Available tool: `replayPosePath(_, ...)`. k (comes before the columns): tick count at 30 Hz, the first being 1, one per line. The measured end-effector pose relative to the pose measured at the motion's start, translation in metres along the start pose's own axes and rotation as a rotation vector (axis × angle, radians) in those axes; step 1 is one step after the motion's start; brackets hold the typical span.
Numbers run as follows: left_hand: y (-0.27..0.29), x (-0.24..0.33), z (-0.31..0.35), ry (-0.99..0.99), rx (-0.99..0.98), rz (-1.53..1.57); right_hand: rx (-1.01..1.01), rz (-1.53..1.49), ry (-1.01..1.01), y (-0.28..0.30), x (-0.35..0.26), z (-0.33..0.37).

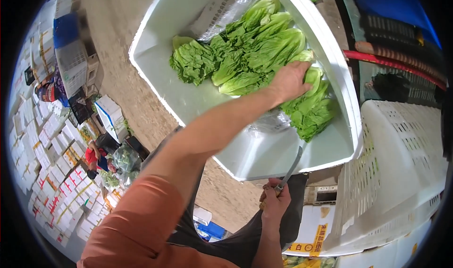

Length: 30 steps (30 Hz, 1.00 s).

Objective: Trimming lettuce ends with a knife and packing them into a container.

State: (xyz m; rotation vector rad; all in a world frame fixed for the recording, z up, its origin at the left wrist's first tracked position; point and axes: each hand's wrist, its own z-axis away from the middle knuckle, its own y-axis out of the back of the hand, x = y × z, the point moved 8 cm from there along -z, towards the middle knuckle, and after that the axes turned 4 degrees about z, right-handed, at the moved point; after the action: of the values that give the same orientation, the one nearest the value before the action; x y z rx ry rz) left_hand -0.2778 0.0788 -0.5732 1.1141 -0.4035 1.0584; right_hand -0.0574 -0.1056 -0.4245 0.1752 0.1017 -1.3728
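Note:
Several heads of green leafy lettuce (257, 46) lie in a white foam box (158, 63) in front of me. My left hand (290, 82) reaches into the box, its fingers curled down around the pale stem end of a lettuce head (314, 110) by the right wall. That head's leaves spread toward the near corner; the fingertips are partly hidden among the stems. Close to the box's near edge, my right hand (275, 202) grips a knife (292, 166) by its handle. The slightly curved blade points up and right, its tip overlapping the box's near rim.
Clear plastic wrapping (231, 8) lies inside the box. To the right stand a white slotted crate (396, 169) and a red hose-like bar (391, 65). Below is a printed carton (309, 228). A person in red (94, 155) is far left, among stacked white boxes (52, 145).

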Motion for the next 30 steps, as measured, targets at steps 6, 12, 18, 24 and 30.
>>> replayPosePath(6,-0.027,0.015,0.014,0.041,0.348,0.202,0.009,0.04,-0.044,0.01,-0.006,0.002)
replayPosePath(12,-0.022,-0.009,-0.002,-0.136,0.31,0.069,-0.045,0.034,-0.096,0.005,-0.003,0.004)
replayPosePath(18,-0.016,-0.002,0.003,-0.108,0.202,0.097,-0.016,0.012,-0.128,-0.006,0.009,-0.002)
replayPosePath(24,0.113,-0.046,0.044,0.118,0.568,0.159,-0.028,0.01,-0.004,-0.008,0.012,-0.011)
replayPosePath(30,0.242,-0.218,0.109,0.789,0.548,-0.505,-0.041,-0.01,-0.033,-0.012,0.011,-0.011)
